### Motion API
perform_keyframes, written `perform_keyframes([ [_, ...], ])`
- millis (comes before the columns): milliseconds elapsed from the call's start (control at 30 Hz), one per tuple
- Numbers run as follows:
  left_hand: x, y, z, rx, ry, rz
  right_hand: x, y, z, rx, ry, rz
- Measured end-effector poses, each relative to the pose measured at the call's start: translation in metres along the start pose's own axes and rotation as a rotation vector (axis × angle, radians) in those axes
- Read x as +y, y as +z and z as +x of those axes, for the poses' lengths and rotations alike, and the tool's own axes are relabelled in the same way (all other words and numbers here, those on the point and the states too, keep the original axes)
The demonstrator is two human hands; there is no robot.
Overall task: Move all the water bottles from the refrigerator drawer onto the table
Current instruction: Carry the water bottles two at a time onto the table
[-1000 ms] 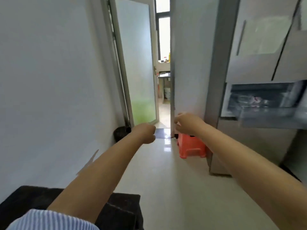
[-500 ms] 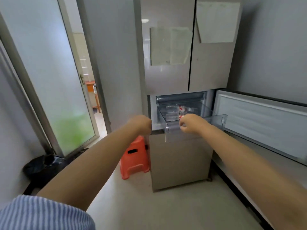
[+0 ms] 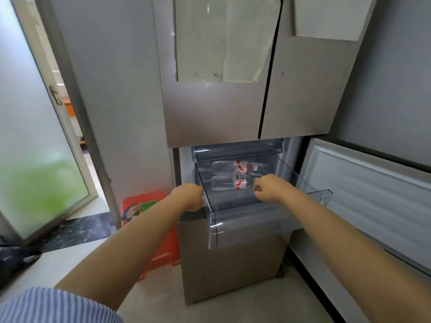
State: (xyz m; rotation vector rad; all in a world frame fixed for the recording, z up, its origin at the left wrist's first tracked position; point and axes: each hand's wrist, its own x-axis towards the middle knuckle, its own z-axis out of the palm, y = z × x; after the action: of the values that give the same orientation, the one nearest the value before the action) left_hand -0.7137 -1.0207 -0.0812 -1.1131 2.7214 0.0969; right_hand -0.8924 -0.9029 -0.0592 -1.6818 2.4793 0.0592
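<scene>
The clear refrigerator drawer (image 3: 247, 223) stands pulled out of the grey refrigerator (image 3: 214, 117). Two clear water bottles with red-and-white labels lie on their sides inside it: the rear bottle (image 3: 229, 166) and the front bottle (image 3: 227, 183). My right hand (image 3: 270, 187) hovers over the drawer just right of the front bottle, fingers curled, holding nothing. At the drawer's left front corner my left hand (image 3: 190, 195) is curled, also holding nothing. The table is out of view.
The lower refrigerator door (image 3: 373, 197) hangs open to the right. An orange plastic stool (image 3: 161, 248) stands left of the refrigerator. A frosted glass door (image 3: 35, 127) is open at the far left, with a black bag (image 3: 14, 255) on the floor.
My view has swung from the hallway to the refrigerator and come closer. Both hands have reached forward to the open drawer, the right one now over the bottles.
</scene>
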Motion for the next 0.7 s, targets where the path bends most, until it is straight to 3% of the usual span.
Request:
perform_keyframes([
  [167, -0.001, 0.028, 0.077, -0.069, -0.012, -0.081, 0.024, 0.023, 0.088, -0.115, -0.019, 0.033],
  [300, -0.001, 0.048, 0.122, -0.021, -0.074, -0.159, 0.031, 0.054, 0.165, -0.179, -0.033, 0.049],
  [467, -0.003, 0.071, 0.158, 0.028, -0.191, -0.206, 0.027, 0.091, 0.251, -0.014, -0.060, 0.095],
  [700, -0.001, 0.085, 0.174, 0.002, -0.247, -0.205, 0.041, 0.128, 0.329, 0.105, 0.052, 0.124],
])
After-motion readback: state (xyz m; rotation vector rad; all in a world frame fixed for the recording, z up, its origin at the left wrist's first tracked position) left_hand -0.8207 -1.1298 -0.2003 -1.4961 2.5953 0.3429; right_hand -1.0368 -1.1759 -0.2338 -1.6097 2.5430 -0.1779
